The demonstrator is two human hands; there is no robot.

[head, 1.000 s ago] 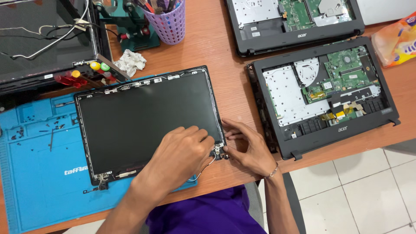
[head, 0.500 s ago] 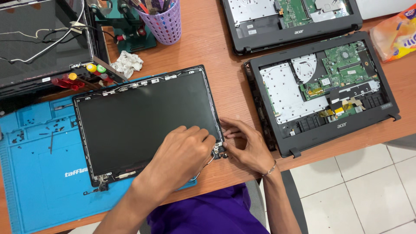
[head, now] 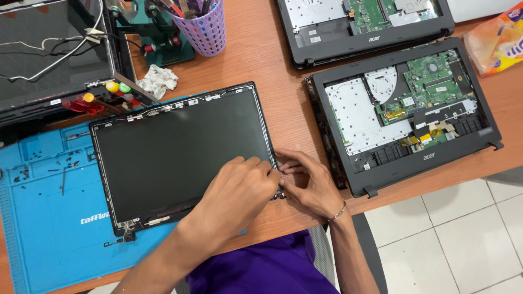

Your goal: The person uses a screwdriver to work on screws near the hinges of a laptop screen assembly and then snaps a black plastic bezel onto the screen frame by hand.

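A detached laptop screen panel (head: 174,152) in a black frame lies face up, partly on a blue work mat (head: 49,218). My left hand (head: 239,185) reaches across its lower right corner, fingers curled down on the frame's edge. My right hand (head: 308,185), with a thin bracelet at the wrist, meets it from the right. Its fingertips pinch the small metal hinge (head: 280,193) at that same corner. Both hands touch each other there, and what the fingertips hold beneath them is hidden.
Two opened laptop bases, one (head: 381,120) to the right and one (head: 338,32) behind it, show their boards. Another dismantled lid (head: 49,60) with loose wires lies top left. Screwdrivers (head: 103,95), a crumpled tissue (head: 158,80), a purple basket (head: 204,30) and a snack bag (head: 498,41) are nearby.
Both hands stay at the panel's lower right corner with only slight finger movement. The view has shifted a little.
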